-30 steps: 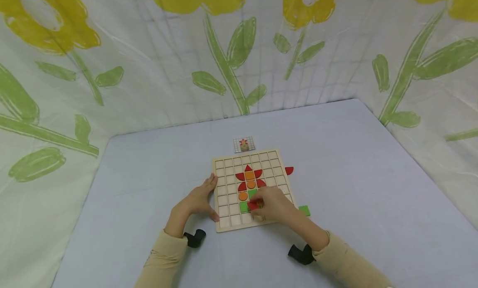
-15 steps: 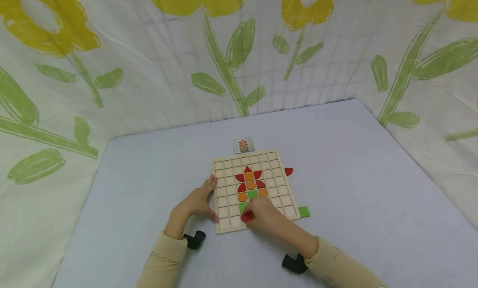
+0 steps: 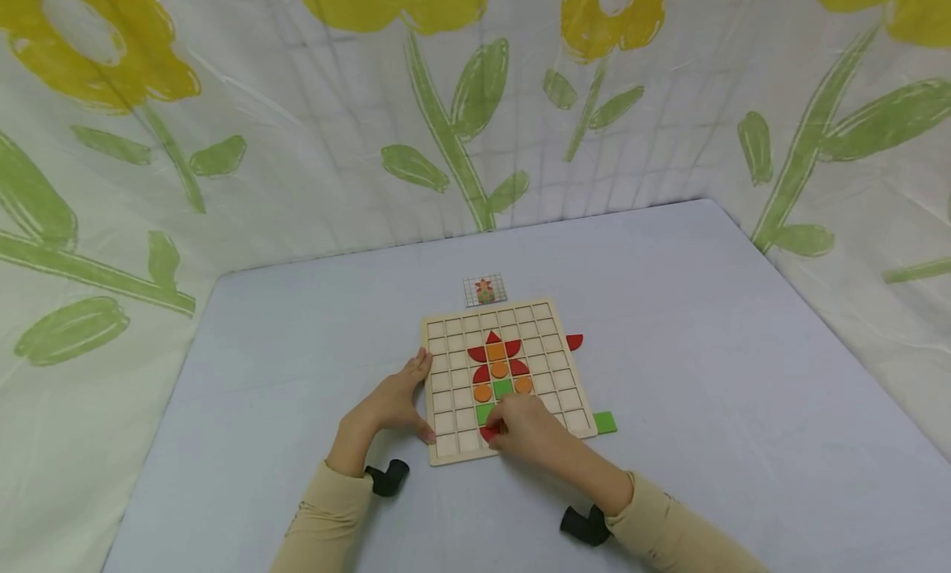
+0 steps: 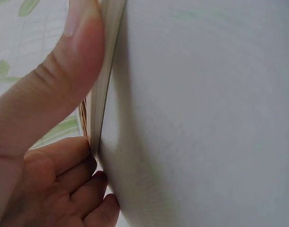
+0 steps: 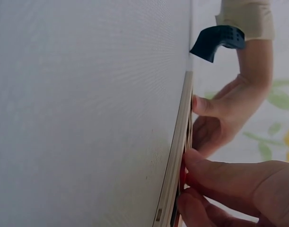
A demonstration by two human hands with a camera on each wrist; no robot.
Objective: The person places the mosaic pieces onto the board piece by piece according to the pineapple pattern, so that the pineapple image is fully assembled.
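Note:
A wooden grid board (image 3: pixel 565 412) lies on the table, bearing a pattern of red, orange and green tiles. My right hand (image 3: pixel 531 428) pinches a red tile (image 3: pixel 488 433) with a rounded edge over the bottom row, just below a green square (image 3: pixel 485 414). Part of that tile is hidden by the fingers; in the right wrist view, the thumb and a finger meet at its red edge (image 5: pixel 183 172), right at the board's surface. My left hand (image 3: pixel 390 400) rests against the board's left edge, thumb and fingers spread apart; the left wrist view has the thumb (image 4: pixel 85 45) pressed along that edge.
Beyond the board lies a small pattern card (image 3: pixel 484 290). A loose red quarter-circle tile (image 3: pixel 575 342) and a green square tile (image 3: pixel 605 422) lie by its right side. Black wrist cameras (image 3: pixel 388 476) jut from both sleeves. A flower-printed curtain (image 3: pixel 312 144) hangs behind the table.
My right hand has carried the red tile left and toward me to the bottom row, where it now sits lower. An orange disc on the right has come into view. The left hand stays put.

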